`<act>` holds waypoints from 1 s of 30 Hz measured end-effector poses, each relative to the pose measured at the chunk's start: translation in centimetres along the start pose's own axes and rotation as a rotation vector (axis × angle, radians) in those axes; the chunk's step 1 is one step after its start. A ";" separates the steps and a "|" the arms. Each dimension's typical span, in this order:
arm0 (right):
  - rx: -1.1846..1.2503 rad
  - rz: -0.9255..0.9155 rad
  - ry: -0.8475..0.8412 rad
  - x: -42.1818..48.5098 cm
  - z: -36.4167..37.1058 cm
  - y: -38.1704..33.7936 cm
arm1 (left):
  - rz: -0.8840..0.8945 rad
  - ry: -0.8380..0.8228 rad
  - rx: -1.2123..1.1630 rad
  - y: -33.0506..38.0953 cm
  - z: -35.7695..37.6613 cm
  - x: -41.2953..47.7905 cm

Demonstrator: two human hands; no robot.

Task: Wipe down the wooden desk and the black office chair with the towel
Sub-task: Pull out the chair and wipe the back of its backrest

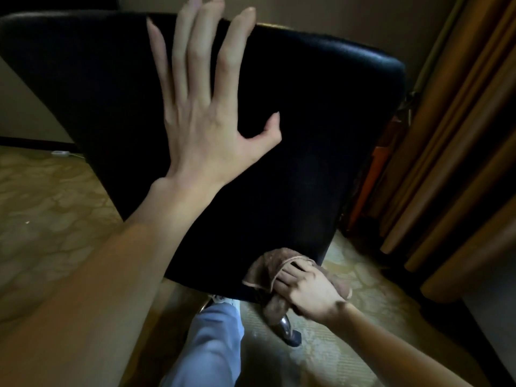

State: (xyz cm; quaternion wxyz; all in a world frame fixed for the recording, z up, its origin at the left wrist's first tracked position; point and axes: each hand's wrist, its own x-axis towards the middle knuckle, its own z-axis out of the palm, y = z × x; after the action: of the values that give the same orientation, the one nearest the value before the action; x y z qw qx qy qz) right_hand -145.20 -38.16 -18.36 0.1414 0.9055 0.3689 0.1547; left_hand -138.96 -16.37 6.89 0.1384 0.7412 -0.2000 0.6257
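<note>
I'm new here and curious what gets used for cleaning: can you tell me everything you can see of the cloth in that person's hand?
The towel is a brownish-pink cloth, soft and fuzzy-looking, with a stitched hem along one edge. It is bunched up, not spread flat. The right hand grips it, fingers curled round it, and holds it against the lower edge of the black chair. One end droops below the hand.

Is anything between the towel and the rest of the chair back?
Yes. The left hand lies flat on the upper chair back, and its forearm crosses the lower left part, above the towel in the right hand. The right side shows nothing on it.
</note>
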 end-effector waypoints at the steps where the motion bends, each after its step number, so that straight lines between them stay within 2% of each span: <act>1: -0.011 0.050 0.076 0.0 -0.9 0.2 | 0.001 0.023 0.011 0.0 0.2 -0.4; 2: -0.016 0.097 0.108 0.1 -2.4 0.5 | 0.000 0.005 -0.007 0.2 0.4 -1.3; 6: -0.121 0.252 0.562 0.0 -8.4 2.4 | -0.039 -0.158 -0.029 0.7 0.7 -9.0; 8: -0.159 0.303 0.665 0.4 -10.4 3.4 | -0.084 -0.263 -0.029 0.6 0.8 -12.7; 11: -0.152 0.326 0.594 1.3 -10.0 4.2 | -0.136 -0.321 -0.043 0.5 1.7 -14.7; 19: -0.073 0.436 0.518 1.5 1.7 2.1 | -0.050 -0.281 0.041 -0.5 4.1 -15.6; 26: 0.022 0.265 0.210 -0.9 8.4 0.1 | 0.006 -0.276 0.117 -0.1 5.1 -16.2; 30: 0.000 0.220 0.210 -1.8 8.0 0.6 | -0.018 -0.284 0.135 0.9 5.3 -16.2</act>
State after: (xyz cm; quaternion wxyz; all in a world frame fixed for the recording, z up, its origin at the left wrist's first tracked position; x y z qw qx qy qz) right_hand -142.96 -41.03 -25.71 0.0842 0.9192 0.2804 0.2633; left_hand -137.01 -17.54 -9.98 0.0642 0.8316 -0.1686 0.5252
